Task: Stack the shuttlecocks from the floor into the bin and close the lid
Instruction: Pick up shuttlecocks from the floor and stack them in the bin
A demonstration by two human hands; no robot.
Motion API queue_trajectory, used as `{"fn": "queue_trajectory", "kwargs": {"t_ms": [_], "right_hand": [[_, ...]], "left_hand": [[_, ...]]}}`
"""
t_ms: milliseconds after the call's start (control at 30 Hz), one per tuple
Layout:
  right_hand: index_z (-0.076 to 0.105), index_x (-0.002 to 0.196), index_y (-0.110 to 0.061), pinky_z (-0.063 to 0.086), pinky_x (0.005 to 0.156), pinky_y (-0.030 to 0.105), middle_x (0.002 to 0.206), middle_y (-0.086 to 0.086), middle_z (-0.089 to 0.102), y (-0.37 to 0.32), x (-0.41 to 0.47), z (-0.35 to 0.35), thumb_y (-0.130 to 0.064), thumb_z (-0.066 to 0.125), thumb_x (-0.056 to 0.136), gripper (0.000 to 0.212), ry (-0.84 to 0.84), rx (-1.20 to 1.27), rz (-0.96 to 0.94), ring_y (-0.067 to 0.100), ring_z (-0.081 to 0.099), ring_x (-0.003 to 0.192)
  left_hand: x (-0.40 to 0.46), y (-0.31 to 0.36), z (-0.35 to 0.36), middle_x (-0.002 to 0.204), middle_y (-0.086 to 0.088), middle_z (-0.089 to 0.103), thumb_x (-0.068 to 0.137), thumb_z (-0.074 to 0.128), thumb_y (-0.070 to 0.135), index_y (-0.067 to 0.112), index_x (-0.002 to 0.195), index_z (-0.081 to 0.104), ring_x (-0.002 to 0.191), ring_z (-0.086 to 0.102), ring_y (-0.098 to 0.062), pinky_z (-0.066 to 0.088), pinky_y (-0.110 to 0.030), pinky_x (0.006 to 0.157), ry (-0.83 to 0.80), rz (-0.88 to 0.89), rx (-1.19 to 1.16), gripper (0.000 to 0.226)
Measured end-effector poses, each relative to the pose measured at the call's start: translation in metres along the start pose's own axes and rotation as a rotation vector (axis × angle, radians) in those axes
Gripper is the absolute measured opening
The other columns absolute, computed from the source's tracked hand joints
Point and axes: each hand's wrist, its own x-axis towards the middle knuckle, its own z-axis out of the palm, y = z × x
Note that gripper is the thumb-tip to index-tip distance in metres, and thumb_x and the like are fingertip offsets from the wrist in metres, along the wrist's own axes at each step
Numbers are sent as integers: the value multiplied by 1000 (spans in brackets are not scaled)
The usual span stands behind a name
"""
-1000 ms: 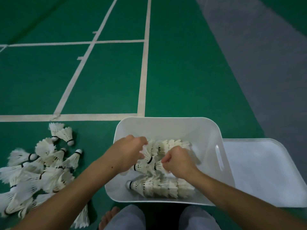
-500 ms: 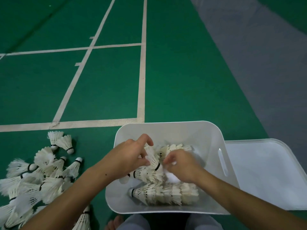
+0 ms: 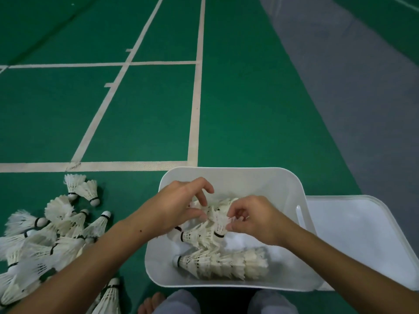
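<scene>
While you push this shuttlecock (image 3: 218, 223) onto the row, keep it straight so its round nose slides into the feathers of the one in front. It sits in the middle of the bin (image 3: 229, 175), at the right end of the upper row (image 3: 197, 235). Your right hand (image 3: 254, 219) pinches its feathers with curled fingers, and your left hand (image 3: 179, 207) is curled over the far end of that row, with thumb and fingers touching the feathers. Both grips are closed on shuttlecocks, not open. I think you should squeeze softly, because feathers bend and snap. Hold the row still with the left hand and push along the row with the right, not down.

Just below lies a finished row (image 3: 222, 264), long and tidy, near the front wall of the bin. Try not to bump it with your wrist, or it may roll or come apart.

Left of the bin, a big pile of loose shuttlecocks (image 3: 45, 241) waits on the green floor (image 3: 249, 109), so I think a lot of the job is left. Two more (image 3: 81, 186) lie a little apart at the top of the pile. The lid (image 3: 362, 234) lies flat on the floor, touching the right side of the bin. Nothing blocks it. Your bare foot (image 3: 150, 304) and knees (image 3: 226, 302) are close to the front of the bin.
</scene>
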Motion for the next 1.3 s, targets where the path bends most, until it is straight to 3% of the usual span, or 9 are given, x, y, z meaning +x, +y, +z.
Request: {"fn": "queue_trajectory", "kwargs": {"t_ms": [200, 367, 467, 633, 733, 867, 1000, 1167, 1300], "right_hand": [[81, 88, -25, 47, 62, 24, 68, -17, 63, 19, -16, 9, -34, 80, 88, 9, 180, -177, 215, 4, 62, 67], [80, 74, -17, 50, 59, 19, 65, -5, 72, 17, -8, 28, -26, 83, 83, 13, 183, -130, 336, 5, 64, 59], [80, 71, -16, 47, 72, 13, 64, -3, 75, 18, 1, 38, -25, 82, 84, 15, 140, -103, 372, 5, 69, 60], [81, 79, -13, 39, 44, 4, 71, -2, 77, 18, 11, 48, -23, 81, 89, 14, 72, 19, 425, -7, 55, 42], [76, 74, -8, 59, 62, 20, 71, 4, 72, 20, 16, 56, -15, 82, 88, 16, 36, 173, 497, 5, 63, 54], [69, 69, -11, 64, 76, 40, 74, 9, 69, 25, 22, 70, -6, 82, 86, 22, -7, 252, 521, 23, 70, 72], [77, 83, -7, 59, 74, 33, 77, 5, 69, 25, 29, 72, -13, 81, 88, 9, -32, 158, 472, 18, 65, 74], [65, 66, -13, 43, 53, 22, 60, 0, 56, 22, 22, 55, -22, 79, 91, 31, -98, 240, 513, 9, 50, 51], [80, 93, -4, 47, 55, 7, 92, 12, 79, 18, 6, 27, -25, 75, 93, 22, -15, 112, 421, 19, 73, 73]], "left_hand": [[8, -2, 18, 108, 12, 74, 96, 75, 23, 33, 133, 61, 97, 65, -8, 56, -33, 90, -190, 15, 184, 40], [22, -1, 47, 109, 2, 74, 94, 77, 15, 31, 140, 61, 102, 68, -19, 57, -41, 89, -311, 11, 298, 52], [27, -2, 48, 109, 5, 74, 93, 79, 21, 28, 136, 62, 103, 66, -16, 56, -37, 89, -275, -11, 245, 47], [23, -5, 39, 117, 10, 72, 91, 81, 30, 26, 131, 65, 91, 54, -5, 45, -22, 82, -191, -8, 123, 43], [20, -6, 34, 112, 16, 72, 90, 82, 31, 27, 126, 68, 94, 58, -3, 49, -24, 86, -130, 0, 53, 39], [18, -9, 32, 108, 19, 64, 85, 86, 35, 31, 119, 69, 89, 56, 0, 48, -23, 84, -20, 34, 18, 38], [14, -6, 33, 108, 26, 55, 85, 86, 36, 36, 116, 68, 88, 52, 9, 38, -8, 78, 24, 33, -18, 36], [6, -1, 30, 116, 28, 53, 87, 85, 28, 47, 118, 58, 92, 56, 5, 44, -12, 80, 37, 15, -107, 45], [-1, 3, 21, 124, 29, 46, 91, 82, 28, 48, 127, 49, 97, 57, 1, 48, -15, 84, 6, 32, -113, 53]]}}
